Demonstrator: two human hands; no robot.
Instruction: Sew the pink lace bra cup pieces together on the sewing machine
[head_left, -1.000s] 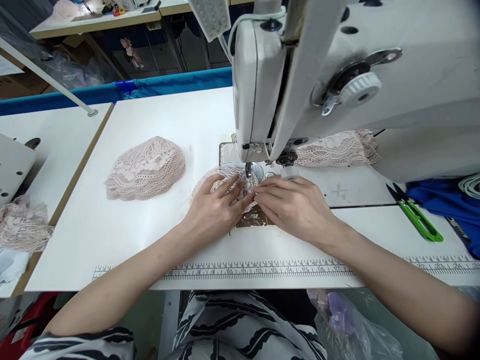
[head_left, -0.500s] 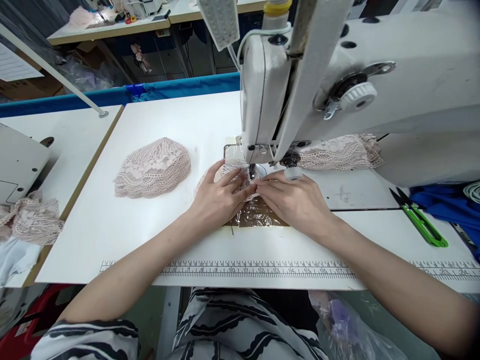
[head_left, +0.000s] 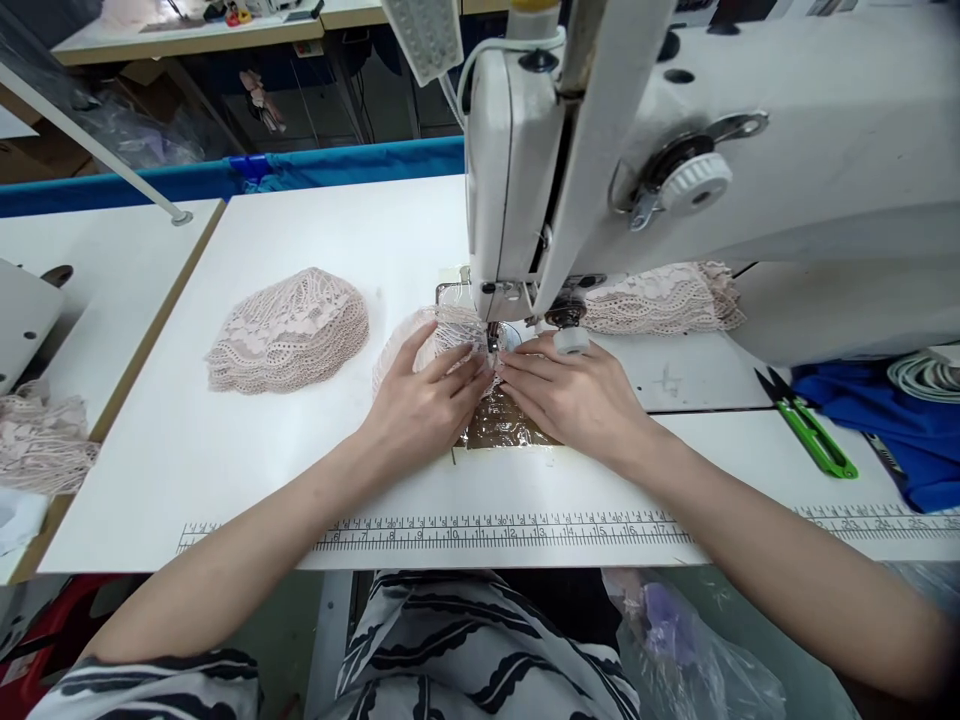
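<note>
A pale pink lace piece [head_left: 454,328] lies under the presser foot [head_left: 493,337] of a white sewing machine [head_left: 506,180]. My left hand [head_left: 426,400] rests on its near left part, fingers bent and fingertips close to the foot. Just right of the foot, my right hand [head_left: 574,388] has its fingers together at the lace edge, thumb side hidden. Both hands cover much of the lace, so the exact grip is partly concealed. Beneath them, clear tape and a brown plate [head_left: 510,425] show at the machine bed.
Stacked lace pieces [head_left: 289,330] lie left on the white table [head_left: 300,225]. More lace [head_left: 664,298] sits behind the machine's needle end. Green thread snips [head_left: 814,430] and blue cloth [head_left: 847,400] are at the right. A printed ruler [head_left: 480,533] runs along the front edge.
The view has shifted slightly, moving the scene leftward. My left fingertips have drawn back a little from my right fingers, and more lace shows above my left hand.
</note>
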